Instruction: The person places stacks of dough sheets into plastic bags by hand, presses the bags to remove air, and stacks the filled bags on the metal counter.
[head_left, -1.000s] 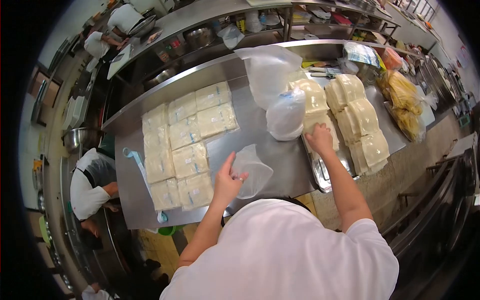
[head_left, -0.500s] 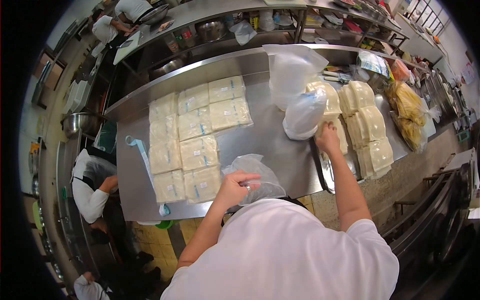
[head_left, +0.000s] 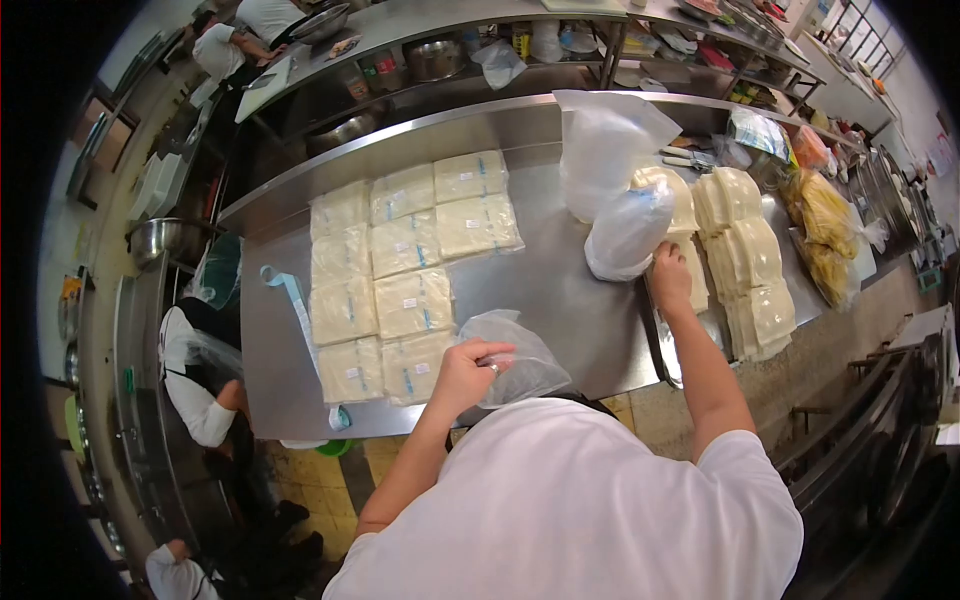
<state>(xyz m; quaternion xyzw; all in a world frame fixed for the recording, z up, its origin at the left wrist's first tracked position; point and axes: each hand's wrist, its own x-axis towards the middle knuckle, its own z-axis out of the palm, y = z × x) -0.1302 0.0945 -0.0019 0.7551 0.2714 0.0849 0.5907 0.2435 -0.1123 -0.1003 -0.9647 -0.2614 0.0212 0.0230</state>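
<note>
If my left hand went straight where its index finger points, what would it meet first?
Your left hand would likely meet the clear bag right against it; past that, perhaps the tray, though depth is unclear.

Worn on my head, one wide-angle camera is looking forward and down over my white shirt (head_left: pixel 570 500), taking in the nearby steel table (head_left: pixel 535 290) and the back counter (head_left: pixel 430 22) farther off.
</note>
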